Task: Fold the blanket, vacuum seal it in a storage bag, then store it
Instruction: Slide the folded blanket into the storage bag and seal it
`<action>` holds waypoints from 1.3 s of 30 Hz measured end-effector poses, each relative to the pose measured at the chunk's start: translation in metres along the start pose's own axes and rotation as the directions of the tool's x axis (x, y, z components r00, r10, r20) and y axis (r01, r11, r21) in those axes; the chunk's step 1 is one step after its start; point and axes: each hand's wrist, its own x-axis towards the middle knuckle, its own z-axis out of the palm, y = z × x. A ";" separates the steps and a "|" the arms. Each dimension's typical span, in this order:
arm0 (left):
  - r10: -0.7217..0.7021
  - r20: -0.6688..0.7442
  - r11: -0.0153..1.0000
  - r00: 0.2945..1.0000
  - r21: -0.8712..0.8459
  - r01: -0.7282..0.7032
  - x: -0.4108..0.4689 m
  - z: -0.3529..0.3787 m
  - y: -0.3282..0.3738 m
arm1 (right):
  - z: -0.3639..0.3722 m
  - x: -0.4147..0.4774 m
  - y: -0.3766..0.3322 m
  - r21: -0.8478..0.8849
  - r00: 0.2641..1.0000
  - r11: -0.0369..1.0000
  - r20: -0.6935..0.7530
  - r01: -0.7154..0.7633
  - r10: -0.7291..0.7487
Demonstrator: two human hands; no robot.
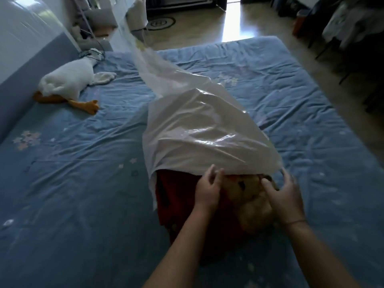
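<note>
A folded blanket (187, 206), dark red with a yellow plush patch, lies on the bed in front of me. A translucent white storage bag (203, 132) covers its far half, and the bag's tail rises toward the back of the room. The blanket's near end sticks out of the bag's mouth. My left hand (208, 187) is at the rim of the mouth, with fingertips on the plastic as if pinching it. My right hand (285, 196) rests with spread, slightly bent fingers on the yellow patch by the rim's right corner.
The bed's blue sheet (72, 183) with small star prints spreads around the bag. A white plush goose (68, 82) with orange feet lies at the back left by the wall. Wooden floor (245, 19) and dark furniture lie beyond the bed's far and right edges.
</note>
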 end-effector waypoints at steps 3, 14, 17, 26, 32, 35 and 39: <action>0.073 -0.339 0.994 0.938 0.105 -0.039 0.009 -0.053 -0.034 | 0.042 -0.012 -0.016 -0.059 0.951 0.952 0.087 0.302 -0.296; -0.012 -0.410 0.970 0.912 0.217 0.111 0.064 -0.125 -0.103 | 0.165 0.028 -0.040 -0.359 0.738 0.646 0.371 0.674 -0.564; -0.001 -0.413 0.981 0.911 0.175 0.080 0.079 -0.129 -0.102 | 0.175 0.045 -0.044 -0.347 0.739 0.652 0.334 0.674 -0.585; 0.175 -0.393 0.983 0.903 0.128 -0.134 0.125 -0.131 -0.077 | 0.189 0.084 -0.065 -0.256 0.745 0.700 0.200 0.667 -0.637; 0.135 -0.196 0.988 0.971 0.096 -0.118 0.125 -0.132 -0.064 | 0.175 0.085 -0.077 -0.153 0.720 0.718 0.331 0.679 -0.610; 0.090 -0.062 0.995 0.994 0.047 -0.087 0.117 -0.134 -0.059 | 0.153 0.080 -0.083 -0.142 0.720 0.741 0.413 0.656 -0.559; 0.113 -0.022 0.978 0.993 0.177 -0.107 0.103 -0.130 -0.060 | 0.132 0.055 -0.067 -0.197 0.581 0.574 0.518 0.795 -0.627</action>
